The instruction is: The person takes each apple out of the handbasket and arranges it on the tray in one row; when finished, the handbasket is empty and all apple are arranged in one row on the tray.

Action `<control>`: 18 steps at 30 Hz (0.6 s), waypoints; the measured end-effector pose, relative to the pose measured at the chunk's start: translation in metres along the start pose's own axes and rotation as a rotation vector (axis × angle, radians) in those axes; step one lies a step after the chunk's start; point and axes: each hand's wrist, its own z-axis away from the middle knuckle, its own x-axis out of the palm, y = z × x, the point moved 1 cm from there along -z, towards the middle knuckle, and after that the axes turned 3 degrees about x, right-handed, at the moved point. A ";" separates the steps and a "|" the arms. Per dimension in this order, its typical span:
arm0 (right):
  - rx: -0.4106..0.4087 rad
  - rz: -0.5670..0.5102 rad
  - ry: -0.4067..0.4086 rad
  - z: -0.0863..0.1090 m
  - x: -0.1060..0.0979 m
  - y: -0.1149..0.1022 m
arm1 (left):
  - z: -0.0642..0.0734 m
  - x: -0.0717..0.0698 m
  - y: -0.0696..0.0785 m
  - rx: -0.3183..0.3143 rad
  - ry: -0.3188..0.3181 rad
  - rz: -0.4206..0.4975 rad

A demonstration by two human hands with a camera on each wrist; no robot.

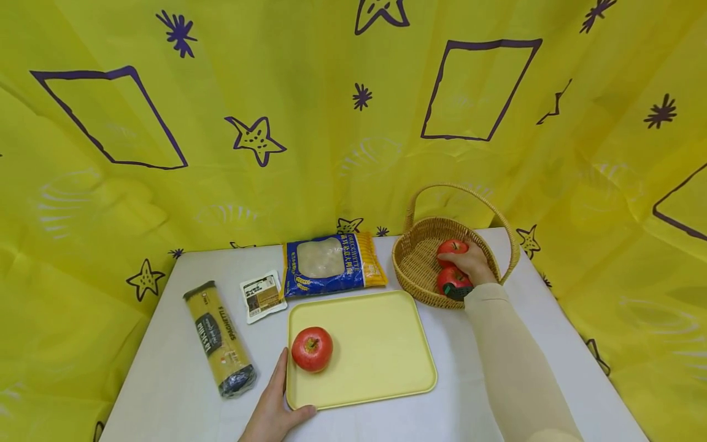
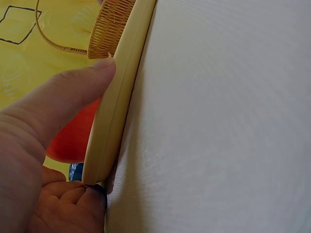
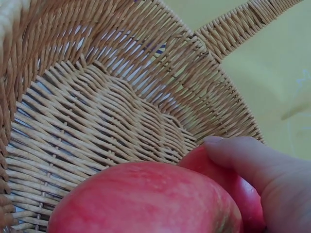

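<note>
"Wicker basket (image 1: 418,267): what's inside?"
"Two apples (image 1: 448,277); the right hand (image 1: 474,263) has its grip round the far apple (image 1: 450,247)."
"And the tray (image 1: 375,350)?"
"One apple (image 1: 312,350), leftward; the left hand (image 1: 278,402), loosely spread, touches its corner."

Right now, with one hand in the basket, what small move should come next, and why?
Probably lift the far apple out of the basket toward the tray. The right hand holds that apple, another apple sits on the tray's left side with bare room beside it, and the left hand touches the tray's near-left corner.
</note>
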 end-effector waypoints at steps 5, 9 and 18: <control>-0.016 0.017 0.013 0.001 -0.001 0.001 | 0.001 0.001 -0.001 0.007 0.013 -0.001; -0.023 0.010 0.034 0.002 -0.001 0.001 | 0.001 0.001 -0.002 0.013 0.016 -0.006; -0.082 0.022 0.087 0.006 0.003 -0.012 | 0.001 0.000 0.001 0.004 0.006 0.004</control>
